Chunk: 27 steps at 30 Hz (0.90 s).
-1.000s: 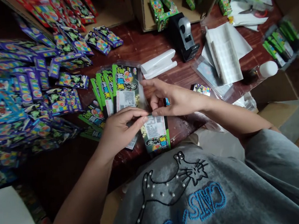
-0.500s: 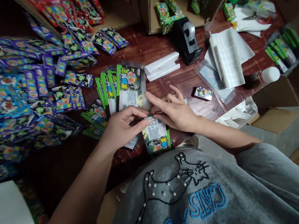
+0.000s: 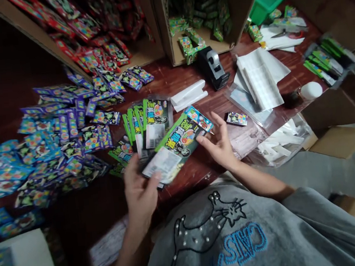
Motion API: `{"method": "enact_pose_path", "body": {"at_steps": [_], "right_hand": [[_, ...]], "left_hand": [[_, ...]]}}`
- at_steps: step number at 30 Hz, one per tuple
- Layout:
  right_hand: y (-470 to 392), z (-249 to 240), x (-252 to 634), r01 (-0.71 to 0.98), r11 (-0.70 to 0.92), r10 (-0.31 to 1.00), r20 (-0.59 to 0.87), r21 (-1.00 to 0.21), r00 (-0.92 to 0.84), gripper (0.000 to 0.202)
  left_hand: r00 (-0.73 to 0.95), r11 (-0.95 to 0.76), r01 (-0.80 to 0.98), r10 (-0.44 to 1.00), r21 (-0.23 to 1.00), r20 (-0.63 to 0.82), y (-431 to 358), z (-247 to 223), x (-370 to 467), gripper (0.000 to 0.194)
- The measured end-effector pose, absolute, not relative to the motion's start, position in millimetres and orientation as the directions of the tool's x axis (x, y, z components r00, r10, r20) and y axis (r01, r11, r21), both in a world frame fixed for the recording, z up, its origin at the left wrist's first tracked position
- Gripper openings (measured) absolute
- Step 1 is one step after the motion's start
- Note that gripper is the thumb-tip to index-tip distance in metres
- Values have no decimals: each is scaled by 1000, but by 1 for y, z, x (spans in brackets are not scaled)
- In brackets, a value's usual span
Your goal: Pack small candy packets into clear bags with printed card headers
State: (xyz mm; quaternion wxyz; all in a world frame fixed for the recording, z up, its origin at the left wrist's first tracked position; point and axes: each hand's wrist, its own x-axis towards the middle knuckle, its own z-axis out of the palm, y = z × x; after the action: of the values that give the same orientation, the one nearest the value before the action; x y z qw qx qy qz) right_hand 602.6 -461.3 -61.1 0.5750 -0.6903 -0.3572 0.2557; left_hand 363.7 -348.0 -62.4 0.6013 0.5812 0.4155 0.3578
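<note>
Green-topped pouch [image 3: 177, 143] slants btwn both hands, over the table [image 3: 172, 77], printed side up. L hand [image 3: 141, 195] pinches its lower end, thumb on top, other fingers round the edge, prob. b/c that leaves most of the print uncovered. R hand [image 3: 221, 145] is at the upper end w/ fingers loosely parted nr a blue packet [image 3: 199, 118]; can't tell if they grip it. Fanned pouches [image 3: 158, 114] overlap just beyond, likely to save space. Tape dispenser [image 3: 213, 67] stands farther off, presumably for easy R-side reach.
</note>
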Motion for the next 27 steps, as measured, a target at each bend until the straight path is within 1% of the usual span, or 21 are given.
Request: {"method": "enact_pose_path", "body": {"at_steps": [1,3,5,7,9,10,12,14,16,20,22,25,27], "right_hand": [[-457,-59,602,199,-86,784,56,-976,618,92],[-452,-54,604,199,-80,841,41,-977,540,95],[-451,-50,607,220,-60,915,34,-974,402,103],[-452,-48,611,264,-14,958,63,-964,281,106],[-451,-48,615,313,48,978,109,-948,179,102],[-450,-47,617,333,79,985,125,-940,120,98],[-448,-46,620,346,138,990,143,-928,-12,90],[-447,-47,620,313,192,980,165,-930,-112,85],[-449,-52,616,282,205,978,189,-937,-83,85],[-457,-69,597,294,148,954,214,-944,208,90],[-461,-77,590,288,147,944,222,-946,246,86],[-461,-81,588,276,160,950,224,-948,219,77],[-460,-80,590,258,161,947,223,-953,232,81]], "left_hand": [[475,73,124,871,990,-124,-360,-64,361,68],[561,47,208,813,977,-158,-374,-67,360,55],[542,7,172,834,985,-100,-376,-69,365,53],[495,-35,105,869,994,-22,-372,-71,372,59],[510,-52,60,860,997,14,-368,-71,378,66],[544,-47,53,839,998,11,-367,-71,379,66],[607,-28,57,794,998,-13,-367,-69,377,60],[641,-21,70,767,997,-29,-367,-67,374,51],[654,-35,87,756,996,-30,-364,-64,370,42],[624,-170,134,780,976,50,-353,-58,369,19],[606,-201,137,791,970,78,-350,-57,373,15],[565,-115,105,824,988,36,-353,-56,381,13],[523,-47,53,852,998,12,-355,-56,385,20]]}}
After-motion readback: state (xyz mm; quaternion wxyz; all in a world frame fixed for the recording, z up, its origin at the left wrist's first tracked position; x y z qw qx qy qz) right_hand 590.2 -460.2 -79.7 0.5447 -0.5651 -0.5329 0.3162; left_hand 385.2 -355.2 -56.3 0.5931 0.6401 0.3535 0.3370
